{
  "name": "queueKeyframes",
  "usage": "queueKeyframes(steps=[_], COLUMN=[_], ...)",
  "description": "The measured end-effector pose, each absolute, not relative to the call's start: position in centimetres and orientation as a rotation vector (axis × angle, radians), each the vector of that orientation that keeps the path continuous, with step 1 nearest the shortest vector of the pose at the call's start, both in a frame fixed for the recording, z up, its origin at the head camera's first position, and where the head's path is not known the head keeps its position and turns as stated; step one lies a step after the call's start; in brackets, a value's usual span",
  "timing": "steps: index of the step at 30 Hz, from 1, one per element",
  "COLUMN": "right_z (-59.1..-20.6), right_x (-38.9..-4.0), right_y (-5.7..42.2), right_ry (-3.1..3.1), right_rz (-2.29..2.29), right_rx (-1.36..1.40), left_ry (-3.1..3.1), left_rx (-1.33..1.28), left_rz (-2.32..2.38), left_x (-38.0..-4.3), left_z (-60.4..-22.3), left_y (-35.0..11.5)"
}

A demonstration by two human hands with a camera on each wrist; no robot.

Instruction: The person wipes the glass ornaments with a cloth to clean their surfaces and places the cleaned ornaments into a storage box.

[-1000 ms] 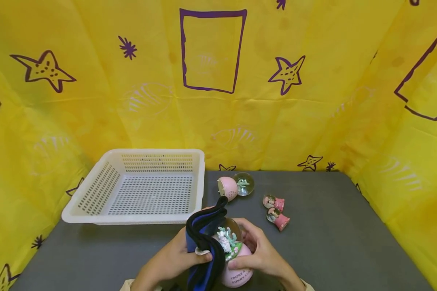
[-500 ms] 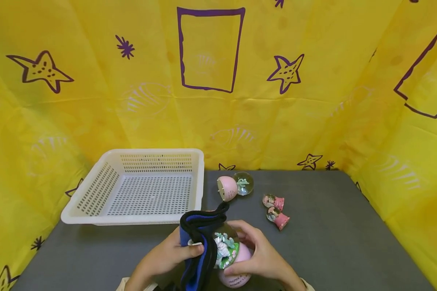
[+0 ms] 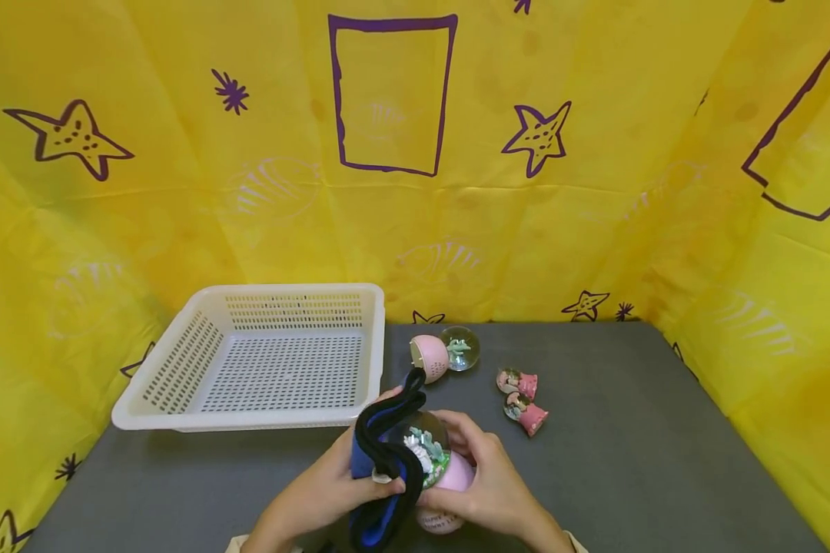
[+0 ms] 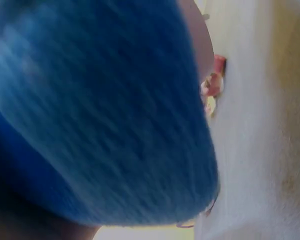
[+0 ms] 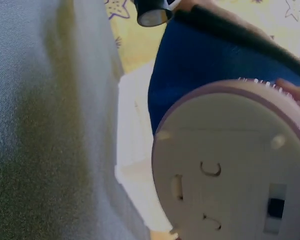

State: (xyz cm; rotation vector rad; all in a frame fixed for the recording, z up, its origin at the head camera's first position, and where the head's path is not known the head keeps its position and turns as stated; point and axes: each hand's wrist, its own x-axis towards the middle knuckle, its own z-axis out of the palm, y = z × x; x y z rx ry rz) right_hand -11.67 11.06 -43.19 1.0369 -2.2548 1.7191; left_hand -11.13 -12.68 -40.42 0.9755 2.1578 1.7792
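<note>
In the head view my left hand [image 3: 325,484] holds a folded blue cloth [image 3: 380,442] with black edging, pressed against the left side of a snow globe. My right hand [image 3: 494,484] grips that snow globe [image 3: 454,474] by its pink, lettered base, thumb in front and fingers behind. White and green figures show inside the clear dome, partly covered by the cloth. Blue cloth [image 4: 105,115] fills most of the left wrist view. The right wrist view shows the globe's flat pale underside [image 5: 230,150], with a small black switch, and the cloth [image 5: 205,65] behind it.
A white perforated basket [image 3: 249,421] stands at the left on the grey table [image 3: 636,461]. Behind the hands lies another pink-based snow globe [image 3: 432,359] on its side. Two small pink snow globes [image 3: 527,415] lie to the right. Yellow printed fabric [image 3: 415,230] walls the back and sides.
The cloth slid down and left, then came back up over the dome. The held snow globe has tilted, showing less of its base lettering. The head view has shifted slightly.
</note>
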Motion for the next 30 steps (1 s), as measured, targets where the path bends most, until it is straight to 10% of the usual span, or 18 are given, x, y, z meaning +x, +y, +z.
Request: queueKeyframes(steps=[14, 30], right_z=[-43.5, -42.6], right_x=[-11.7, -12.0], right_y=[11.0, 11.7], right_ry=[-2.323, -2.170], right_rz=[1.533, 1.222], right_rx=[0.898, 1.058], left_ry=[2.862, 2.288], left_rx=[1.021, 1.043], left_rz=[1.477, 1.829], left_x=[-10.9, -11.6], left_z=[-41.6, -40.6], left_y=[-11.2, -12.9])
